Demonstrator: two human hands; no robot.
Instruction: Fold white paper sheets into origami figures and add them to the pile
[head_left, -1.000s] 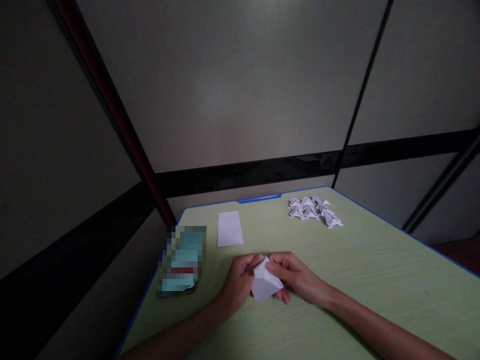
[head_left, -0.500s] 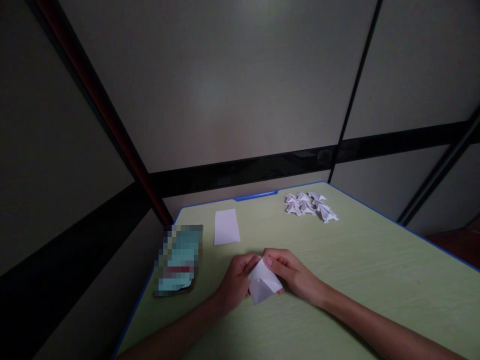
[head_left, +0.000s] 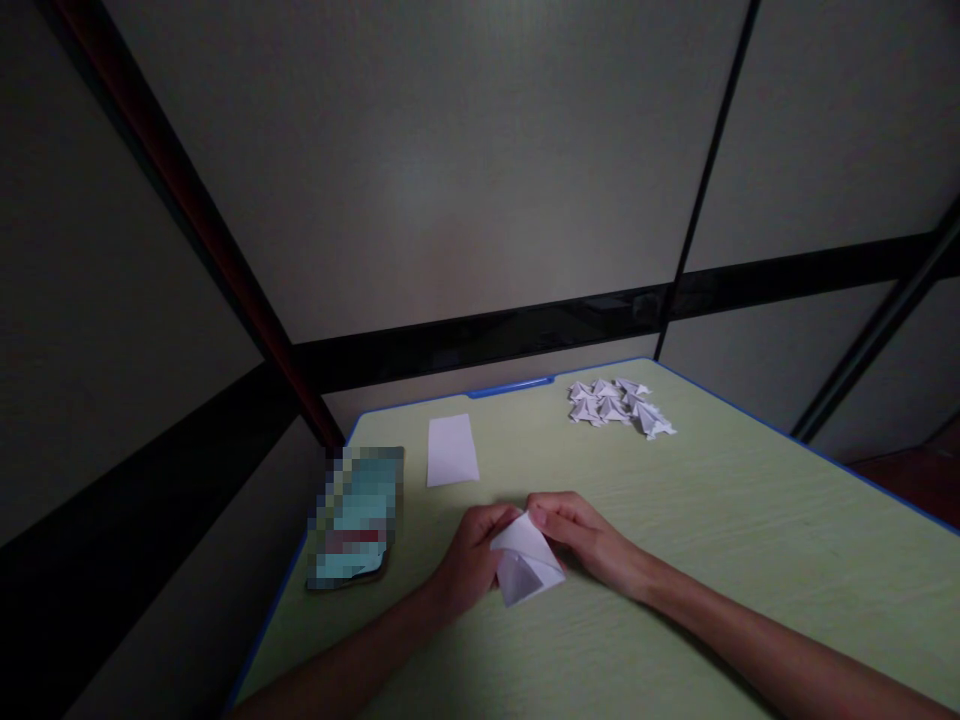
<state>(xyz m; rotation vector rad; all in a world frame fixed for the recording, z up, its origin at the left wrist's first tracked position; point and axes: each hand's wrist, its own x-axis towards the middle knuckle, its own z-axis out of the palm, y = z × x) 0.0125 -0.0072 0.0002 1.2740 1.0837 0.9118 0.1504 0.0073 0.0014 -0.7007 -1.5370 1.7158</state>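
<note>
Between my two hands is a small white piece of folded paper (head_left: 529, 560), raised a little over the table near its front. My left hand (head_left: 474, 553) grips the paper's left side, with the thumb near its top corner. On the other side my right hand (head_left: 574, 528) pinches the upper right edge between thumb and curled fingers. One flap of the paper stands partly open, showing a shaded pocket that faces me. The fingertips behind the paper are mostly hidden.
A flat white sheet of paper (head_left: 452, 450) lies beyond my left hand. Left of it is a phone (head_left: 356, 520) with a blurred screen. Several folded paper figures (head_left: 615, 405) sit together at the back right of the green table (head_left: 750, 520). Cabinet panels (head_left: 480, 180) stand behind.
My right thumb has drawn back slightly toward the paper's top corner. The upper flap has shifted and its pocket shows a little wider. Both hands still hold the paper.
</note>
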